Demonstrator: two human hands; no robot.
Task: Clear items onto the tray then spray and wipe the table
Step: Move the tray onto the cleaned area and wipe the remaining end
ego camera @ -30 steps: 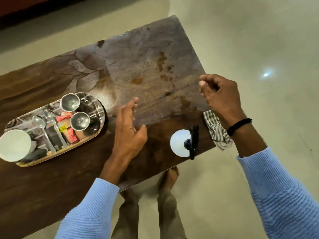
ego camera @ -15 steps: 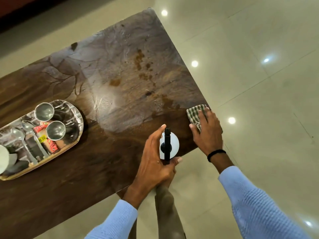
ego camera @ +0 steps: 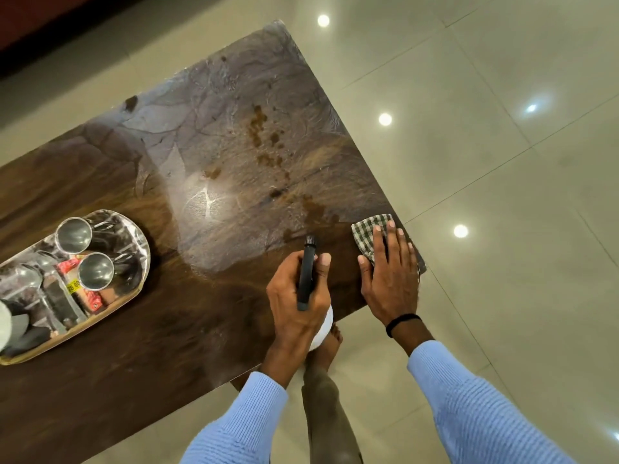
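Stained table [ego camera: 217, 155] | left hand [ego camera: 294, 296] grips spray bottle [ego camera: 306, 272] (mostly hidden) | right hand [ego camera: 388, 279] — flat on cloth [ego camera: 366, 231]

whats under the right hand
A checked cloth lies under the right hand, at the table corner. Only its far part shows; the rest is covered by the palm.

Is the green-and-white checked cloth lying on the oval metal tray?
No, the green-and-white checked cloth lies under the right hand, far from the oval metal tray.

Stained table [ego camera: 217, 128]; tray [ego camera: 67, 343], cloth [ego camera: 366, 229]
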